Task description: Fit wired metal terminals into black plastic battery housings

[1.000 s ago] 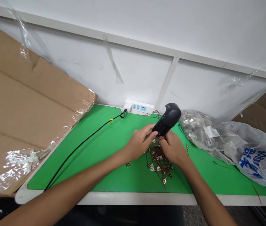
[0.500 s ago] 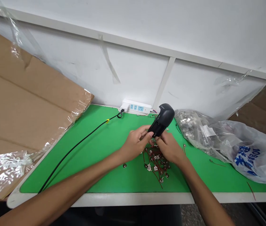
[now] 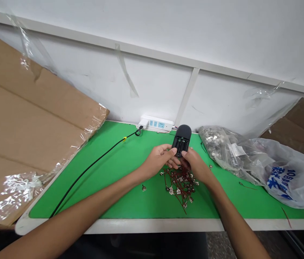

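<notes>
Hands, left and right, now grip the black device turned, its open ribbed compartment facing up.

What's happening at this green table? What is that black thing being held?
A person holds a black plastic device with both hands, the left hand and right hand gripping its near end. Its open side faces the camera and shows what look like battery slots. Below the hands a pile of small wired metal parts lies on the green mat.

Cardboard sheet at left, power strip by wall w/ black cable, plastic bags at right
</notes>
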A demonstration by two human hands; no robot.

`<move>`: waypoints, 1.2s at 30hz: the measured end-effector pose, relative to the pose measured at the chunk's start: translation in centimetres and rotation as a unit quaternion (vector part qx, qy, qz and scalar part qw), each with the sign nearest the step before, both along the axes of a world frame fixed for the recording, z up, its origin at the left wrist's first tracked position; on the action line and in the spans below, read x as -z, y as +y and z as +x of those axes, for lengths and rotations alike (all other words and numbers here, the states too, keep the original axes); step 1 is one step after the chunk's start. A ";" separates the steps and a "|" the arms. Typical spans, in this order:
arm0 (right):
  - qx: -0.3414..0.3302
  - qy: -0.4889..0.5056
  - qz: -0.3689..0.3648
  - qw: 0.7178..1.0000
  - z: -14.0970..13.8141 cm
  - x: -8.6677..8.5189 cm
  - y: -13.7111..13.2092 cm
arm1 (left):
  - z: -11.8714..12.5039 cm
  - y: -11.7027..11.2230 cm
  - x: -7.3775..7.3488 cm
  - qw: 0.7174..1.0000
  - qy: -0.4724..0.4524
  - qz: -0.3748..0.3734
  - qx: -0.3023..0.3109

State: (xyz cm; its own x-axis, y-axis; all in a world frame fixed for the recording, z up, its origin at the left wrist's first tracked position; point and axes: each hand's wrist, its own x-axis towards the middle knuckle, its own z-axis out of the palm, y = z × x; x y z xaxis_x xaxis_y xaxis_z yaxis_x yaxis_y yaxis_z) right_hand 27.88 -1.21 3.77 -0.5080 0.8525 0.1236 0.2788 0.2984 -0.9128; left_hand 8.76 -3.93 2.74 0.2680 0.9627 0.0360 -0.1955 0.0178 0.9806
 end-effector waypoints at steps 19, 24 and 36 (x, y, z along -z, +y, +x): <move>-0.009 0.085 -0.165 0.983 -0.9 1.4 0.6 | -0.5 0.8 0.1 0.996 0.081 -0.038 -0.022; -0.064 0.173 -0.240 0.953 -1.4 0.6 0.3 | -0.8 1.5 0.1 0.995 0.072 -0.004 -0.064; -0.040 0.168 -0.130 0.976 -0.6 1.9 0.3 | -3.2 0.5 0.0 0.852 0.354 0.361 -0.137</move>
